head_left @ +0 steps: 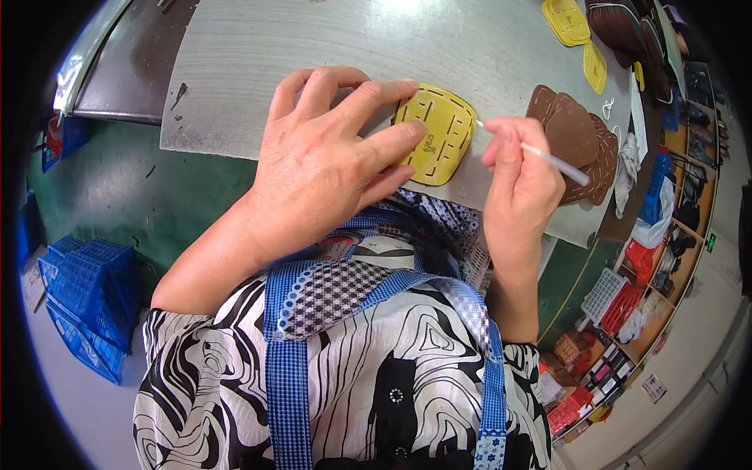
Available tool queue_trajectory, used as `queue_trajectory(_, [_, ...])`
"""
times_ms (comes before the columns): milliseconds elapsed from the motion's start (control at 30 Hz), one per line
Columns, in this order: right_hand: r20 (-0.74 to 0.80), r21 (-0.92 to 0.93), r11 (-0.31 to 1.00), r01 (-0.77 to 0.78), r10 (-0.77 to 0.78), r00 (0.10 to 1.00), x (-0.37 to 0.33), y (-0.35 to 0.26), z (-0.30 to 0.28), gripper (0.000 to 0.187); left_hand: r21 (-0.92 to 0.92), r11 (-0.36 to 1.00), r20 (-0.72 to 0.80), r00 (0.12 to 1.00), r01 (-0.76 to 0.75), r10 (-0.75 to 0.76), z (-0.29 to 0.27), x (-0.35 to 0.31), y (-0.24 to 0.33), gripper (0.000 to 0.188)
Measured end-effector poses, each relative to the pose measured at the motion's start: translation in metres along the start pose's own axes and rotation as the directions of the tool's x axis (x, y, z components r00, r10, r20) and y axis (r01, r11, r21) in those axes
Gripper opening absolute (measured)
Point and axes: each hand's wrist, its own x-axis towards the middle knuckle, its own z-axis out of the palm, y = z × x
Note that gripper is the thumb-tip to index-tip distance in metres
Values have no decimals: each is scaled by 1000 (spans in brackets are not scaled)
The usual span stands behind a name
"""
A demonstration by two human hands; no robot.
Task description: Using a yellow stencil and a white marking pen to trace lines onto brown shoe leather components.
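A yellow slotted template [439, 141], rounded at its corners, lies near the worktable's front edge. My left hand [329, 141] reaches over its left side, fingers spread and fingertips pressing on its face and edge. Whether a piece lies beneath the template cannot be told. At the template's right edge is the tip of a thin white marking pen [565, 168], pinched between the fingers of my right hand [521, 168]. Brown leather-like pieces [570, 129] are stacked just beyond that hand, and some carry light dashed marks.
The grey worktable [258, 63] extends away from me. More yellow templates [565, 22] and dark brown pieces [619, 31] lie at its far right, beside a crumpled cloth [627, 168]. Blue plastic crates [90, 294] stand on the floor at left. Filled shelves [666, 258] run along the right.
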Motion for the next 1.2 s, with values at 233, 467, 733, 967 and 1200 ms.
queue_trajectory(233, [35, 195, 980, -42, 36, 999, -4, -7, -11, 25, 11, 1000, -1, 1000, -5, 5, 2, 0, 1, 37])
queue_trajectory(467, [-22, 128, 980, 151, -149, 989, 19, -9, 28, 17, -55, 998, -31, 999, 30, -32, 4, 3, -1, 50])
queue_trajectory(733, [108, 47, 975, 215, -219, 970, -5, -26, 18, 11, -35, 999, -38, 999, 26, -28, 6, 1, -2, 49])
queue_trajectory(967, [133, 284, 959, -20, -18, 991, 2, -14, 11, 21, -17, 1000, -54, 998, 20, -20, 5, 1, 0, 45])
queue_trajectory(1200, [24, 74, 985, 154, -156, 987, 9, -14, 20, 17, -25, 1000, -31, 999, 12, -13, 5, 1, -2, 48])
